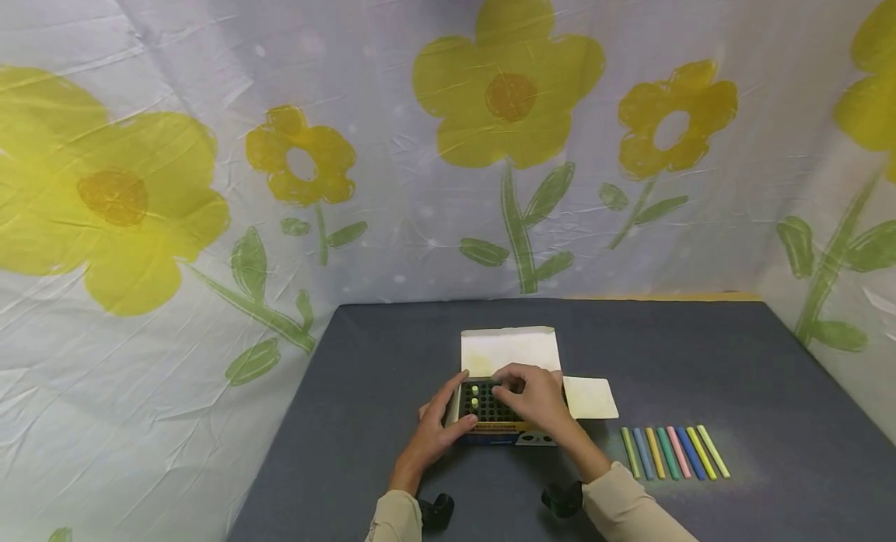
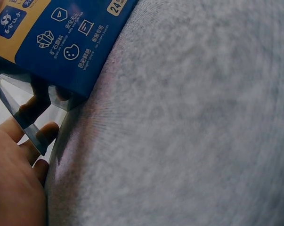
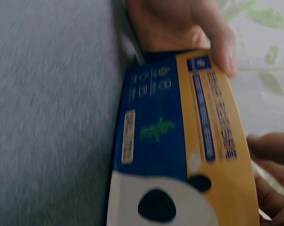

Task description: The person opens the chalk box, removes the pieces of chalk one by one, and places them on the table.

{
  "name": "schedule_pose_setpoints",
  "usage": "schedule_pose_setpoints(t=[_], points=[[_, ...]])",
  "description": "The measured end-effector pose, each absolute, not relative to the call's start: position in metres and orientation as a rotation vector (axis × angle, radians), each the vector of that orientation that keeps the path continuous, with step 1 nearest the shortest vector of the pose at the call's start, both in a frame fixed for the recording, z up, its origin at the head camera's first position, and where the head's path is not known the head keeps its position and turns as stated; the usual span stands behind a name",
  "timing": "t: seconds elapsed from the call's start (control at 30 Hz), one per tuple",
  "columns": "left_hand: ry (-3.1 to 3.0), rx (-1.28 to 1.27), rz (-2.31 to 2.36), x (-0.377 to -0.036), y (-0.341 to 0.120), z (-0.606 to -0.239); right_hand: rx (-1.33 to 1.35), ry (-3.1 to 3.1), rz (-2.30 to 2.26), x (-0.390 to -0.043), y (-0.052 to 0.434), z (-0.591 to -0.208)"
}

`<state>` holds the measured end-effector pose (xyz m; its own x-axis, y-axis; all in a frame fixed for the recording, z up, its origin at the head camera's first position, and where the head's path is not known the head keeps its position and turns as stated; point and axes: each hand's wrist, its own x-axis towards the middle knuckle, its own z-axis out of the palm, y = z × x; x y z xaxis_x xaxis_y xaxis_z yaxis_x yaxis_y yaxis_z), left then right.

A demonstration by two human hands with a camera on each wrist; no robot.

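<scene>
An opened chalk box [image 1: 500, 431], blue and orange with a panda print, stands on the dark table. Inside it is a black tray [image 1: 488, 412] of round holes, where two pale yellow-green chalk sticks [image 1: 474, 403] show their ends near the left side. My left hand [image 1: 428, 435] grips the box's left end, its thumb on the near top edge; the left wrist view shows its fingers by an end flap. Over the tray, my right hand [image 1: 537, 400] bends thumb and index finger down toward the holes. Whether a chalk stick is between those fingertips is hidden.
Several coloured chalk sticks [image 1: 673, 452] lie in a row to the right of the box. The white lid [image 1: 509, 349] is folded back, and a white side flap [image 1: 591, 398] sticks out right. Behind the table hangs a flowered cloth [image 1: 399, 239].
</scene>
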<state>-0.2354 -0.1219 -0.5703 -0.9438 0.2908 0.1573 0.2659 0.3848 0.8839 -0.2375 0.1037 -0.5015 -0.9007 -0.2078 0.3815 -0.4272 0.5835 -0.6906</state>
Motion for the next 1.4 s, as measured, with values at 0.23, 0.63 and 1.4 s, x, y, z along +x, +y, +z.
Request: schedule_pose_setpoints(t=[0.23, 0.63, 1.4], points=[[2.587, 0.515, 1.665, -0.235, -0.121, -0.570, 0.433, -2.591, 1.193, -0.236, 0.085, -0.501], [2.588, 0.533, 1.670, -0.234, -0.122, -0.568, 0.362, -2.623, 0.931, -0.236, 0.063, -0.501], [2.620, 0.531, 1.667, -0.235, -0.121, -0.570, 0.382, -2.534, 1.192, -0.236, 0.063, -0.499]])
